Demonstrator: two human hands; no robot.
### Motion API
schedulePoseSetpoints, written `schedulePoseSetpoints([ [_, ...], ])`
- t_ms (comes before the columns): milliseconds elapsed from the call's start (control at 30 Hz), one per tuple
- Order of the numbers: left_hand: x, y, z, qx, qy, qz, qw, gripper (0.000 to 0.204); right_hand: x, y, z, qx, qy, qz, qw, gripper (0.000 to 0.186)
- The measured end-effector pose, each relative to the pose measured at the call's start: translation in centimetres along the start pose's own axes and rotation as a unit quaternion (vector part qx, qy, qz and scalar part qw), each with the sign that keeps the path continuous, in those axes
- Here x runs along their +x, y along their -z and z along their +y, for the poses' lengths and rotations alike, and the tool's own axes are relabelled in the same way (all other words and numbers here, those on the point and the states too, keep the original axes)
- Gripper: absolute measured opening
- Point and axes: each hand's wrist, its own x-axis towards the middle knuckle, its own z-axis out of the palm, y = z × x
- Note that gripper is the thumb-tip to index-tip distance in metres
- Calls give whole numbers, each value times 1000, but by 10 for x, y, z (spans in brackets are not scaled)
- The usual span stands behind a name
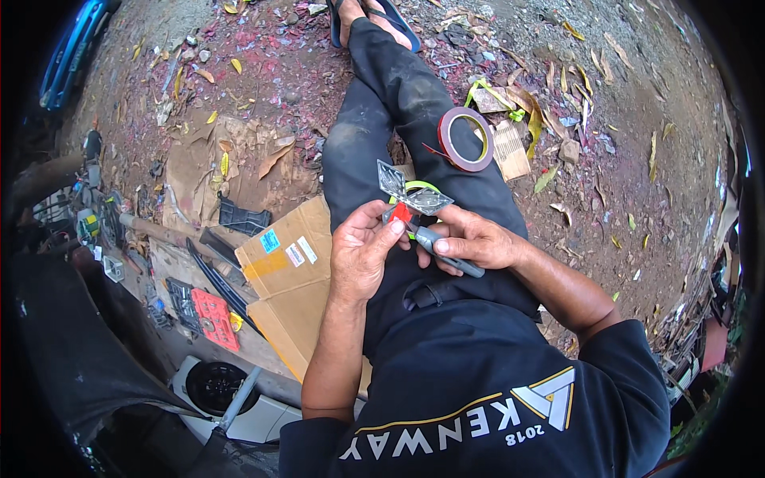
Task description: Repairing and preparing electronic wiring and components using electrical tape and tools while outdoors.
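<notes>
Above my lap, my left hand (365, 248) pinches a shiny silver badge-like piece (426, 199) with pointed, wing-shaped ends. A bright red strip (400, 213) shows on it beside my left thumb. In my right hand (478, 241) is a grey-handled tool (458, 259), its front end close to the red strip. The working end is partly hidden by my fingers, so its exact kind is unclear. A lime-green curved edge shows behind the silver piece. On my thigh rests a roll of tape (488, 156) with a dark red edge, its loose end sticking out to the left.
Flattened cardboard (295, 279) lies to my left, near a red tool case (215, 319) and black strips (219, 275). A white container with a round black part (219, 388) stands at lower left. Ahead, dirt ground holds leaves and scraps; a blue object (72, 56) is at far left.
</notes>
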Motion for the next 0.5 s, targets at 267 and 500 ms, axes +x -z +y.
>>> schedulePoseSetpoints([
  [267,-3,-2,2,-36,23,-3,999,26,1,-3,0,-18,35,-11,999,67],
  [500,-5,-9,1,-59,25,-2,998,23,1,-3,2,-26,48,0,999,65],
])
